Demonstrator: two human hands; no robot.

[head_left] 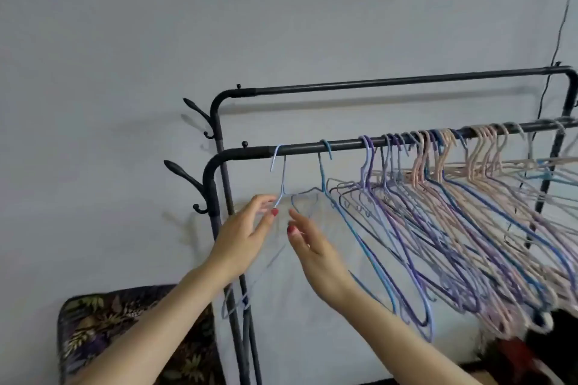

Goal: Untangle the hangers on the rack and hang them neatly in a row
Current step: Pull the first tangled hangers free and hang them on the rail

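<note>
A black rack's front rail (pixel 344 144) carries many wire hangers. A pale blue hanger (pixel 284 172) hangs alone at the left end, and a darker blue hanger (pixel 322 175) hangs a little to its right. Further right, a dense, overlapping bunch of purple, blue and pink hangers (pixel 438 197) fills the rail. My left hand (pixel 240 237) reaches up with fingers extended, its fingertips at the pale blue hanger's shoulder. My right hand (pixel 312 250) is open beside it, just under the darker blue hanger's shoulder, holding nothing.
A second, bare back rail (pixel 375 83) runs higher behind. Coat hooks (pixel 187 178) stick out from the rack's left posts. A floral cushion (pixel 100 322) lies low at the left. A black cable (pixel 560 40) hangs down the wall on the right.
</note>
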